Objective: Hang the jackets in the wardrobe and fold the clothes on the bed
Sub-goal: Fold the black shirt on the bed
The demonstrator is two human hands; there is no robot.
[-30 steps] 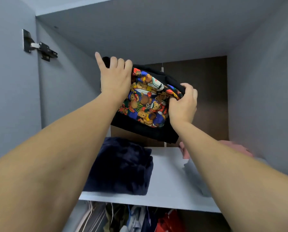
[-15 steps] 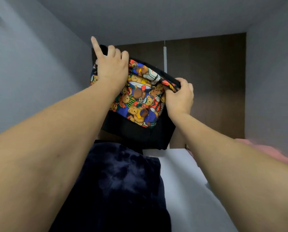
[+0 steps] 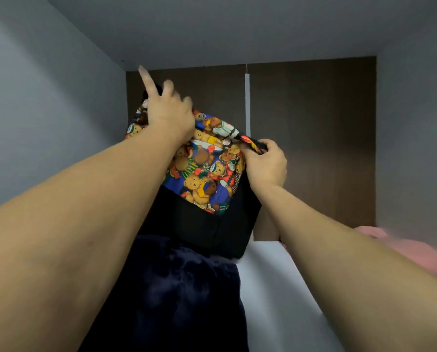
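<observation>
- Head view: your left hand [image 3: 170, 118] grips the folded black garment [image 3: 207, 174] by its top edge, index finger raised.
- Your right hand [image 3: 265, 165] pinches its bear-print corner.
- It hangs above the plush navy pile [image 3: 182, 295] on the smooth white shelf [image 3: 276, 288].

The shelf [image 3: 276, 288] is the landmark. On its left part lies a folded blanket [image 3: 176, 295]. Above the blanket's far end, over the shelf, hangs a folded garment [image 3: 207, 184] — the left hand [image 3: 169, 115] grips its upper left edge, the right hand [image 3: 265, 163] pinches its upper right corner. At the shelf's right side lies another piece of cloth [image 3: 400, 247]. Behind the shelf stands the back panel [image 3: 314, 138].
</observation>
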